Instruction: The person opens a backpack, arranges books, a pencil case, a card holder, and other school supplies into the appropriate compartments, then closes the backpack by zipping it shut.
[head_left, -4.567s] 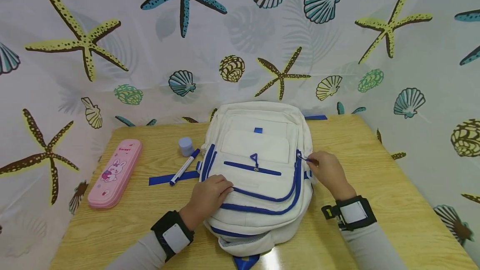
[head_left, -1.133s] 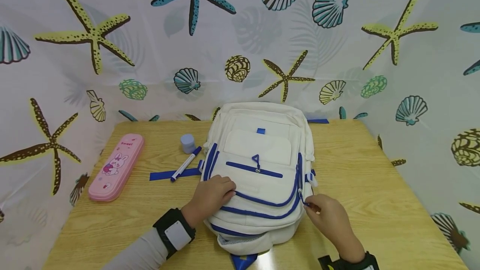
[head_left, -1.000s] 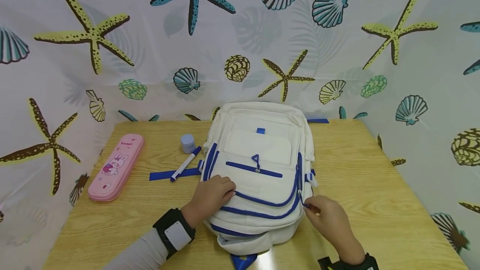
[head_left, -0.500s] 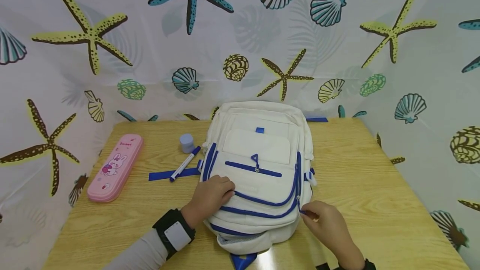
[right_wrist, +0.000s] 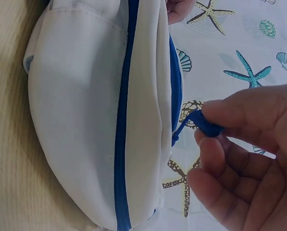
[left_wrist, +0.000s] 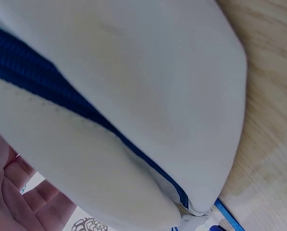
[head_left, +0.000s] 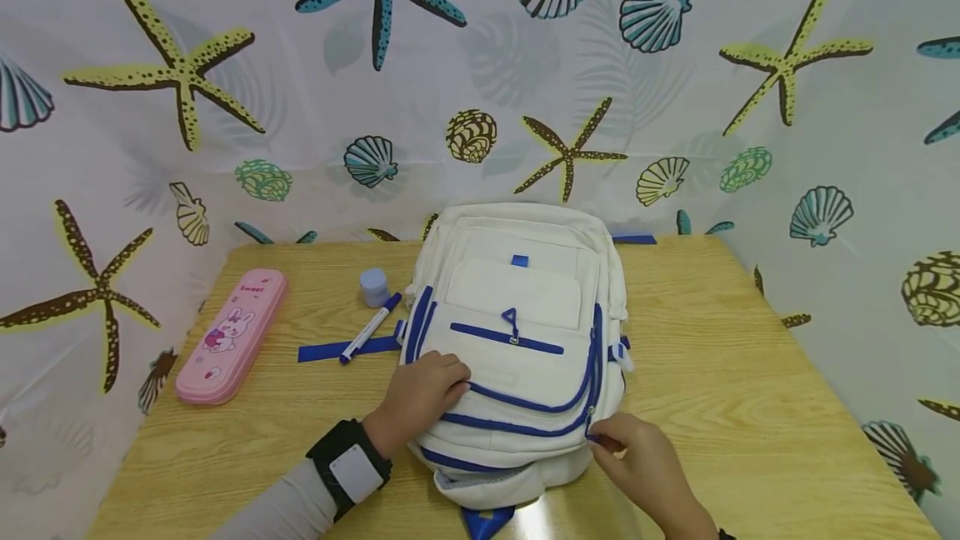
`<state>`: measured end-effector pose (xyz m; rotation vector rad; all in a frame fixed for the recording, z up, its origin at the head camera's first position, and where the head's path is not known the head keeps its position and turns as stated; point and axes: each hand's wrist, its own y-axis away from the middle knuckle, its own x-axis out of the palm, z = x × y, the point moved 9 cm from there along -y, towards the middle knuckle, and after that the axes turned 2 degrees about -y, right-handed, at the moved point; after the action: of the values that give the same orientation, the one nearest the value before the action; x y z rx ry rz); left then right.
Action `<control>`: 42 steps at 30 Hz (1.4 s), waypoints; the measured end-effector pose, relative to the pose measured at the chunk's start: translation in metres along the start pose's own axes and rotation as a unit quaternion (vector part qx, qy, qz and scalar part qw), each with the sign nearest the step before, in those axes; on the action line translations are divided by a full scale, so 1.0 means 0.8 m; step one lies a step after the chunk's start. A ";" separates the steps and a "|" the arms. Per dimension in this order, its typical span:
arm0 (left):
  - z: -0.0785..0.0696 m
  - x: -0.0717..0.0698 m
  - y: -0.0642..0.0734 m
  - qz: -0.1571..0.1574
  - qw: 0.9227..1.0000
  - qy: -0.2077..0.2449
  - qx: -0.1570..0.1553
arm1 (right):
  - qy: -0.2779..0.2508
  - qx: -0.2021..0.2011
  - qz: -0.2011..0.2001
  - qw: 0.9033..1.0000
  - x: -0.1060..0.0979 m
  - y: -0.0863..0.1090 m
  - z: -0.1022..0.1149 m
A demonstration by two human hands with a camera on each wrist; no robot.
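Observation:
A white backpack (head_left: pixel 517 282) with blue zippers lies on its back on the table. Near its lower right side, my right hand (head_left: pixel 637 457) pinches a blue zipper pull (head_left: pixel 589 425) between thumb and forefinger. The right wrist view shows the blue cord of this zipper pull (right_wrist: pixel 180 129) stretched from the zipper to the fingertips. On the lower left of the front pocket, my left hand (head_left: pixel 426 394) grips the fabric by a blue zipper edge. In the left wrist view its bent fingers (left_wrist: pixel 47 199) show beside the bag, their tips hidden.
Left of the bag, a white marker with blue caps (head_left: pixel 371 328) lies across a blue strap (head_left: pixel 315 353). Behind it stands a small light-blue round container (head_left: pixel 373 287). A pink pencil case (head_left: pixel 232 336) lies farther left. A patterned curtain (head_left: pixel 420 107) hangs behind the table.
My right hand has drawn the zipper pull down the bag's right side toward its lower corner. My left hand keeps its place on the pocket.

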<state>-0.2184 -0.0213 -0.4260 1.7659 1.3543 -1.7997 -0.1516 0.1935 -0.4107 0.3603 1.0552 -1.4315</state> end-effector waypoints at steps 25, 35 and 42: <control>0.008 0.010 0.000 0.034 0.999 0.010 -0.041 | -0.026 -0.092 -0.030 0.995 0.024 0.002 0.050; 0.009 0.014 0.002 0.035 0.998 0.006 -0.048 | -0.039 -0.111 -0.042 0.992 0.028 -0.001 0.061; 0.008 0.012 0.002 0.027 0.998 0.009 -0.049 | -0.095 -0.103 0.025 0.990 0.051 -0.006 0.068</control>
<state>-0.2233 -0.0234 -0.4364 1.7535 1.3637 -1.6650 -0.1436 0.1255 -0.4112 0.0982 1.0183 -1.2715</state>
